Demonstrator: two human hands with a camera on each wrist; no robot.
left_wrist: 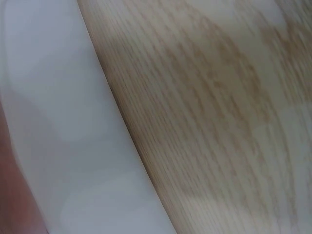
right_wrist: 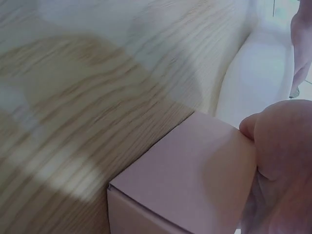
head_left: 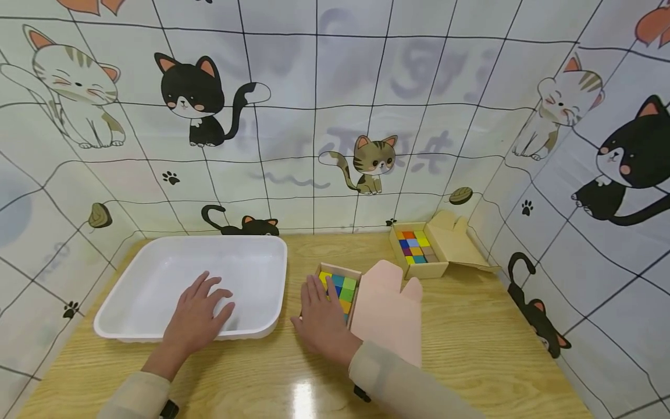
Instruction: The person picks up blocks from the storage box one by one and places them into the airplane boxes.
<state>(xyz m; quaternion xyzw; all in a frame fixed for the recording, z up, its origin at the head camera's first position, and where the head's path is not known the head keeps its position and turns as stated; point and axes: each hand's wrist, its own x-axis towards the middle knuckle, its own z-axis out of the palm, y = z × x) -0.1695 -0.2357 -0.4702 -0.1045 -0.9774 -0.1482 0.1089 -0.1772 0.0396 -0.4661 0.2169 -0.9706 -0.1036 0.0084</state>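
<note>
In the head view my right hand [head_left: 324,314] lies over the left side of a small pink cardboard box [head_left: 341,270], its fingers extended. Coloured cubes [head_left: 348,284] show inside it, partly covered by the hand; the lid flap [head_left: 387,308] is folded out to the right. The right wrist view has the thumb touching the box's side wall [right_wrist: 190,170]. Over the near right part of a white plastic tub [head_left: 136,291] hovers my left hand [head_left: 198,314], fingers spread and loosely bent, holding nothing. Only a sliver of that hand [left_wrist: 17,195] appears in the left wrist view.
A second open cardboard box [head_left: 429,270] of coloured blocks stands at the back right, its flap [head_left: 460,241] spread to the right. Everything rests on a wooden table [head_left: 481,337]. A cat-patterned cloth [head_left: 293,116] walls in the back and sides.
</note>
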